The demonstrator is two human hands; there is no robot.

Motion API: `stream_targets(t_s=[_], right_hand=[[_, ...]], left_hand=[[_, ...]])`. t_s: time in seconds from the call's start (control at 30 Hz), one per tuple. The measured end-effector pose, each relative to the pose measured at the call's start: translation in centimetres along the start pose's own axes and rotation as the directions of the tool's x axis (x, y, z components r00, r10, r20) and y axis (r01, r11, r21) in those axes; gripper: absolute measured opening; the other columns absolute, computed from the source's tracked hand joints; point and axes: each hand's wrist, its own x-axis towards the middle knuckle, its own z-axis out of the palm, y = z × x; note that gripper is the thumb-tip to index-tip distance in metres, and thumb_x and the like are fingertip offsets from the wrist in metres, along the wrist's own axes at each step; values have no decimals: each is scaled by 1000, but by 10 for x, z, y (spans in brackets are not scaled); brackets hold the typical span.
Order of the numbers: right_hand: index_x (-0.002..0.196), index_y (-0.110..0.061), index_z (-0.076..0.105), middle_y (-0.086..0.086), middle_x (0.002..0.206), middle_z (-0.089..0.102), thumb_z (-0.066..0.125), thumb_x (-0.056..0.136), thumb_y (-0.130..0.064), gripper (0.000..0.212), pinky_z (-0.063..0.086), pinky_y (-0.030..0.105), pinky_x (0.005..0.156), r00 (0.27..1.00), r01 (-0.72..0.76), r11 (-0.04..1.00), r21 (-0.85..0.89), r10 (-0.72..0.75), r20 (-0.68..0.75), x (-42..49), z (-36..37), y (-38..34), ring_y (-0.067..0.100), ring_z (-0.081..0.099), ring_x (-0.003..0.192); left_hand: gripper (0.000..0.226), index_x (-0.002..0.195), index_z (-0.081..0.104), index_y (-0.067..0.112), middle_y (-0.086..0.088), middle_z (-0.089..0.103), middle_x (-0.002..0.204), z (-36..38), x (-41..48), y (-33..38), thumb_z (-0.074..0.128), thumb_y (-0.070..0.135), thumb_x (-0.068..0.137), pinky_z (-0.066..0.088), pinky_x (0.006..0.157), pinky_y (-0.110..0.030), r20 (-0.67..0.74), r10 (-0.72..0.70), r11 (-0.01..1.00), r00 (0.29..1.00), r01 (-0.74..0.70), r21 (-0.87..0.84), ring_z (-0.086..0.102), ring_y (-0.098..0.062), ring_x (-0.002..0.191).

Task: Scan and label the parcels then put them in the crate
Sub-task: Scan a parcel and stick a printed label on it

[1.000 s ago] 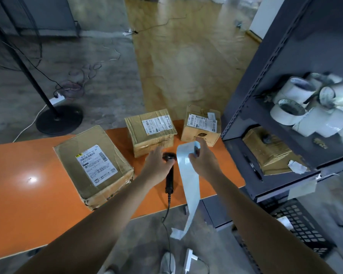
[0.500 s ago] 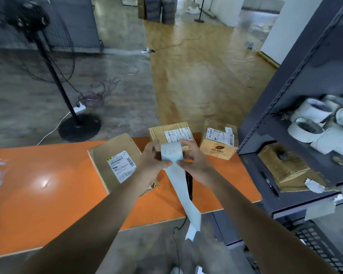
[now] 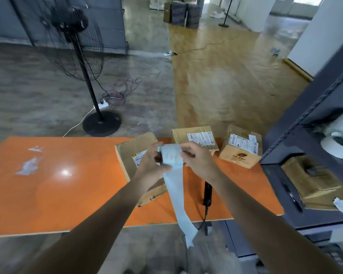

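Observation:
Both hands hold a pale blue label strip (image 3: 174,186) above the orange table (image 3: 57,184). My left hand (image 3: 150,161) pinches the strip's left edge, my right hand (image 3: 196,157) pinches its top right corner, at a label with handwriting. The strip's tail hangs down past the table's front edge. Three cardboard parcels lie on the table: a large one (image 3: 131,155) partly under my left hand, a middle one (image 3: 194,136), and a small one (image 3: 241,146) at the right. The black scanner (image 3: 208,192) lies on the table under my right forearm, its cable dropping over the edge.
A dark metal shelf (image 3: 305,119) stands at the right with white tape rolls (image 3: 339,143), a cardboard box (image 3: 309,177) and a pen (image 3: 293,198). A black standing fan (image 3: 83,56) is on the floor beyond the table. Paper scraps (image 3: 29,165) lie on the table's left.
My left hand left the scanner and joined my right hand on the label strip, which both raised. The camera tilted up, showing more of the floor.

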Motion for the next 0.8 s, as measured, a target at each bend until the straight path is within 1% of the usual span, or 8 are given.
stream_targets(t_s=[0.2, 0.27, 0.37, 0.47, 0.57, 0.67, 0.73, 0.8], right_hand=[[115, -16, 63, -2, 112, 69, 59, 96, -21, 19, 56, 36, 88, 1000, 23, 997, -75, -24, -10, 6, 9, -10, 9, 63, 107], [114, -13, 63, -1, 110, 69, 59, 96, -19, 19, 56, 34, 86, 999, 35, 995, -97, -36, -14, 7, 11, -14, 12, 65, 104], [121, -17, 60, -1, 110, 70, 59, 96, -24, 26, 56, 29, 83, 999, 32, 994, -107, -30, 23, 10, 14, -16, 11, 67, 98], [120, -20, 61, 0, 107, 71, 59, 96, -25, 24, 59, 40, 81, 999, 21, 997, -78, -18, 44, 12, 18, -14, 12, 70, 91], [119, -15, 62, 4, 107, 71, 58, 97, -22, 24, 59, 41, 79, 999, 43, 993, -114, -40, 26, 12, 21, -17, 16, 70, 92], [114, -15, 61, -1, 90, 70, 57, 98, -22, 18, 59, 41, 71, 997, 78, 985, -156, -79, 3, 11, 23, -22, 17, 70, 80], [110, -15, 60, -7, 78, 64, 56, 99, -21, 13, 57, 36, 62, 994, 100, 976, -191, -106, -19, 10, 24, -23, 16, 68, 71], [105, -14, 60, -12, 66, 55, 55, 99, -18, 9, 46, 20, 50, 988, 129, 967, -221, -143, -52, 10, 24, -24, 7, 60, 58]], left_hand=[[75, 134, 45, 31, -6, 61, 105, -10, 0, -3, 78, 3, 72, 52, 72, -27, -31, 16, 1000, 999, -15, 8, 62, -19, 97], [75, 135, 44, 31, -5, 60, 107, -13, -1, -3, 77, 4, 74, 51, 70, -24, -38, 15, 1000, 999, -14, 18, 60, -18, 98], [75, 137, 42, 30, -4, 59, 109, -17, -2, -3, 76, 5, 75, 48, 63, -17, -46, 26, 999, 999, -24, 48, 60, -16, 96], [73, 138, 42, 29, -4, 60, 109, -20, -4, -4, 75, 6, 76, 48, 55, -11, -42, 31, 998, 999, -29, 49, 61, -14, 94], [72, 139, 42, 27, -1, 59, 113, -22, -7, -4, 75, 7, 77, 47, 54, -10, -49, 44, 998, 998, -41, 55, 60, -9, 95], [72, 139, 42, 26, 0, 58, 114, -23, -9, -4, 75, 7, 78, 47, 54, -8, -52, 41, 998, 998, -39, 45, 58, -8, 95], [72, 139, 41, 26, 0, 58, 114, -23, -9, -3, 75, 7, 79, 47, 54, -8, -49, 38, 998, 998, -36, 53, 59, -11, 96], [72, 139, 41, 26, -1, 59, 115, -23, -8, -3, 76, 9, 79, 47, 55, -8, -42, 29, 998, 999, -26, 63, 59, -12, 98]])
